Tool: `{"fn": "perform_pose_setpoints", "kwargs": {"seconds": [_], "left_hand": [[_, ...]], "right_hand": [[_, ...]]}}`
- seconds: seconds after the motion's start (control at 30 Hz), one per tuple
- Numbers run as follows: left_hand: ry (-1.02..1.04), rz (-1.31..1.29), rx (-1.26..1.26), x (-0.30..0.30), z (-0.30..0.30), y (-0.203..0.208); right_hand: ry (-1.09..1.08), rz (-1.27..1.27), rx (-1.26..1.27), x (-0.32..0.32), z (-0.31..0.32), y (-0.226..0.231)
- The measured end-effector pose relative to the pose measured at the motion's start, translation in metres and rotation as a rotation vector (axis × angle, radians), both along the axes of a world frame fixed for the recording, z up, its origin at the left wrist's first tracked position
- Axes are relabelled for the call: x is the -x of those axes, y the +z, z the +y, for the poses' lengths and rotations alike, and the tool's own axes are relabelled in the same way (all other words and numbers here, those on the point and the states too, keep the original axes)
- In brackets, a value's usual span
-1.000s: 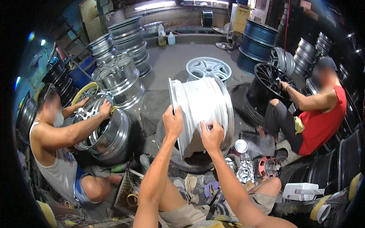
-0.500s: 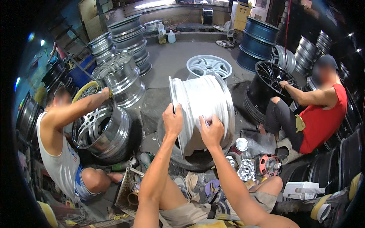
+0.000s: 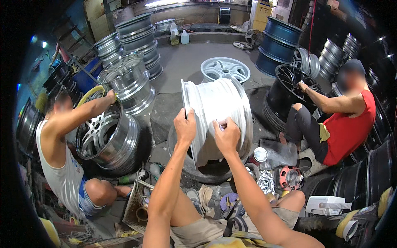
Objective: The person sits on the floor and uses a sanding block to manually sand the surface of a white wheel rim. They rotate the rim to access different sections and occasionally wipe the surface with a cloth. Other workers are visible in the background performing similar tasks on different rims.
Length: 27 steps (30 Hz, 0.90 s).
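**White wheel rim [image 3: 219, 97] stands on edge upon a tire [image 3: 202, 177], its surface work apparently partway along**

From where I stand, the rim rises above the tire with its broad barrel facing the seated worker. The white covering looks done across what I can see; a rubbing of that surface seems to be in hand. How much is left I cannot tell, since the far side is hidden. The barrel reads pale and matte, brightest through the middle, greyer low down, though shade may explain that. Stepped ridges run round it near the ends.

Beyond the tire sits a pale grey spoked rim [image 3: 225, 69].

Over the tire's left part, the left hand [image 3: 185, 125] curls round the white lip, gripping it. Over its middle, the right hand [image 3: 227, 136] is closed on a small purplish pad [image 3: 222, 124], pressed against the barrel.
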<state>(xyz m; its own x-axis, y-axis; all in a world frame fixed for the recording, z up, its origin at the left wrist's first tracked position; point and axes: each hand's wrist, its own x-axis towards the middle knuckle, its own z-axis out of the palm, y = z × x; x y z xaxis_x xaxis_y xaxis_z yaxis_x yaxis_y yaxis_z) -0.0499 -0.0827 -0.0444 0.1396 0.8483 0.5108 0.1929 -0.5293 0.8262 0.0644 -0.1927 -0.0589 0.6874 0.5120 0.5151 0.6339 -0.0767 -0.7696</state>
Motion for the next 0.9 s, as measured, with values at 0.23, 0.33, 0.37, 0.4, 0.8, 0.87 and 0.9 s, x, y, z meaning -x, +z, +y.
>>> {"fn": "perform_pose_setpoints", "kwargs": {"seconds": [0.23,0.33,0.37,0.4,0.8,0.87,0.9], "left_hand": [[0.024,-0.005,-0.011,0.006,0.004,-0.006],[-0.008,-0.018,0.017,0.001,0.001,0.001],[-0.01,-0.023,0.034,0.002,0.002,0.003],[-0.006,-0.019,0.005,0.002,0.002,0.0],[0.066,0.071,-0.04,0.004,0.009,-0.014],[0.05,0.038,-0.06,0.001,0.011,-0.016],[0.045,0.027,-0.062,0.002,0.014,-0.018]], "right_hand": [[0.014,0.039,0.017,0.007,-0.014,-0.016],[0.005,-0.029,-0.044,-0.002,0.002,-0.007],[-0.002,-0.033,-0.031,-0.001,0.003,-0.007],[-0.008,-0.038,-0.018,-0.001,0.003,-0.007],[-0.005,0.132,0.013,0.001,-0.013,-0.021],[-0.032,-0.006,-0.025,-0.005,-0.004,-0.014],[-0.023,0.016,-0.018,-0.007,0.006,-0.006]]}}
